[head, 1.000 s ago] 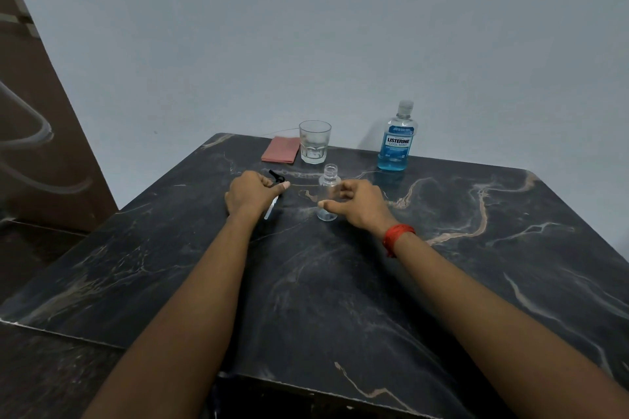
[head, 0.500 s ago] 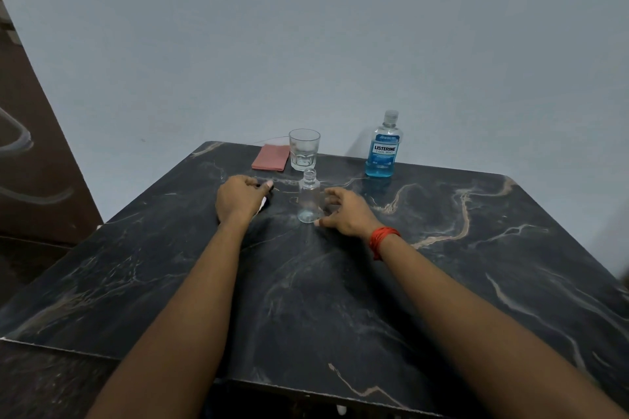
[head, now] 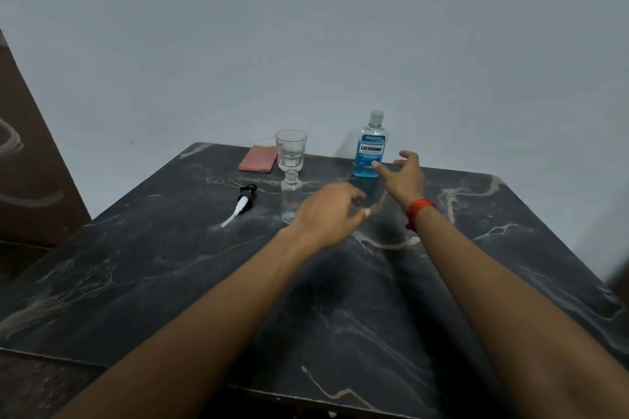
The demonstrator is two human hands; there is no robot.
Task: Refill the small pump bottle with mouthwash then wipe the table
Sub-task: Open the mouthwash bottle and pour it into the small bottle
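a plain pale grey-blue wall [head: 306,44] is filling the upper half of the view, taking soft, even light. a dark marble-patterned table [head: 136,282] with pale tan veins is standing close before it, its far corners rounded. a brown panel [head: 30,163] with pale curved streaks is rising at the left, and dark mottled floor [head: 41,388] is showing below the table's near edge.

- The small pump bottle [head: 291,202] stands upright on the table [head: 170,282], toward the far side.
- The pump [head: 242,202] lies flat on the table, left of the small pump bottle and apart from it.
- The glass [head: 291,150] stands right behind the small pump bottle, and a folded cloth [head: 257,159] lies just left of the glass.
- The mouthwash bottle [head: 370,150] stands right of the glass, near the far edge.
- The left hand [head: 326,214] is just right of the small pump bottle.
- The right hand [head: 405,177] is just beside the mouthwash bottle, on its right.
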